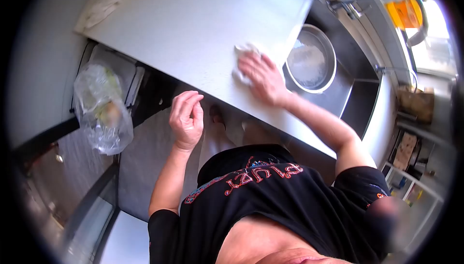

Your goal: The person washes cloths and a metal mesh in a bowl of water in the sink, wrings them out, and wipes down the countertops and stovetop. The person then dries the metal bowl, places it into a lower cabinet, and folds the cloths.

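My right hand (263,78) lies on the white countertop (193,27), pressing a crumpled white cloth (240,76) under its fingers. Much of the cloth is hidden beneath the hand. Off the counter's front edge, my left hand (187,120) hangs in the air with loosely bent fingers. Nothing shows in it, and the thumb stands a little apart from the fingertips. A round metal basin (333,63) with water in it sits in the sink (355,66), to the right of my right hand.
A curved faucet (345,5) rises behind the sink, with a smaller spout (398,69) further right. A clear plastic bag (103,109) with contents hangs left, below the counter. Another crumpled white item (107,7) lies at the counter's far left corner.
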Action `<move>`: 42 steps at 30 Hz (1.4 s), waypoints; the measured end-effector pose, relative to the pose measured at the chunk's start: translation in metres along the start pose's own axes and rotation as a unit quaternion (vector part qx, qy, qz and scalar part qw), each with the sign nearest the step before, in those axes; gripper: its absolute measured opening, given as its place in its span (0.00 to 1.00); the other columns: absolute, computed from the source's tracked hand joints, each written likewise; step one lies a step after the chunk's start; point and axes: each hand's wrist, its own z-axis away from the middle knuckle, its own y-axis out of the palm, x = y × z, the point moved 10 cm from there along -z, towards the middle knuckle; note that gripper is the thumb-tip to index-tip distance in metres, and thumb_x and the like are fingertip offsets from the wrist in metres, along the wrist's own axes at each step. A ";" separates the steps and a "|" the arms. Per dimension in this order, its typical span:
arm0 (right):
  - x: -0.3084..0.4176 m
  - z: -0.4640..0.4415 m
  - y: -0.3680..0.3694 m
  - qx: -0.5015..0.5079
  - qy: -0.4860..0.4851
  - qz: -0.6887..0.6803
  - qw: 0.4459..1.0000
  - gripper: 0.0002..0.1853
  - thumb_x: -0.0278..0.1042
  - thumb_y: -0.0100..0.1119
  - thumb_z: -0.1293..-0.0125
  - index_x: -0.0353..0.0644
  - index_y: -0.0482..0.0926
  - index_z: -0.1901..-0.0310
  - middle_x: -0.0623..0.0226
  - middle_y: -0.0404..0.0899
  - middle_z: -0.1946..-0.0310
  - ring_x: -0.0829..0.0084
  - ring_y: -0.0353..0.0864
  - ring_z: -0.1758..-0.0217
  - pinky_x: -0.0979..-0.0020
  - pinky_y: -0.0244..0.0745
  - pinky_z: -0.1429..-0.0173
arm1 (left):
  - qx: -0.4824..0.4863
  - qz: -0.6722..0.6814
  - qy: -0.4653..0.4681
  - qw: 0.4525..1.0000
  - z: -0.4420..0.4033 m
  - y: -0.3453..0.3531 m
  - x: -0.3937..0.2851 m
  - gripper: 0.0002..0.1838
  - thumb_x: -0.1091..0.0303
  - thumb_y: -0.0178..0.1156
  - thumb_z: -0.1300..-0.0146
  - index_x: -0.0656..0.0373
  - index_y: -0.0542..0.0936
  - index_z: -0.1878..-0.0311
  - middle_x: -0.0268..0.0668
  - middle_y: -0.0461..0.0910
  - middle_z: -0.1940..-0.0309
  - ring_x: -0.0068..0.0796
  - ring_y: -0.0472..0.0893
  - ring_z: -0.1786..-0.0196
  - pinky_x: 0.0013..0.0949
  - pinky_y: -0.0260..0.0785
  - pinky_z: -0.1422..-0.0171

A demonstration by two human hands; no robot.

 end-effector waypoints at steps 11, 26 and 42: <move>-0.216 0.018 -0.052 -0.157 0.304 -0.372 0.863 0.14 0.31 0.50 0.39 0.39 0.74 0.52 0.64 0.77 0.57 0.70 0.78 0.58 0.72 0.73 0.53 | 0.079 0.034 0.043 0.995 -0.007 0.073 -0.061 0.10 0.85 0.55 0.51 0.62 0.78 0.66 0.40 0.77 0.66 0.36 0.77 0.64 0.31 0.71 0.60; -0.302 0.204 -0.029 -0.212 0.416 -0.648 0.602 0.21 0.48 0.52 0.37 0.39 0.72 0.51 0.62 0.77 0.62 0.68 0.78 0.61 0.64 0.75 0.54 | 0.397 0.206 -0.208 0.870 -0.022 0.382 -0.139 0.25 0.65 0.64 0.47 0.64 0.71 0.47 0.42 0.75 0.56 0.25 0.78 0.62 0.26 0.72 0.67; -0.283 0.170 0.008 0.001 0.313 0.023 0.950 0.23 0.43 0.59 0.49 0.47 0.74 0.50 0.57 0.70 0.48 0.59 0.71 0.46 0.66 0.67 0.43 | 0.384 -0.093 -0.058 0.917 -0.053 0.452 -0.006 0.29 0.64 0.57 0.52 0.60 0.69 0.43 0.52 0.77 0.57 0.49 0.76 0.51 0.40 0.65 0.43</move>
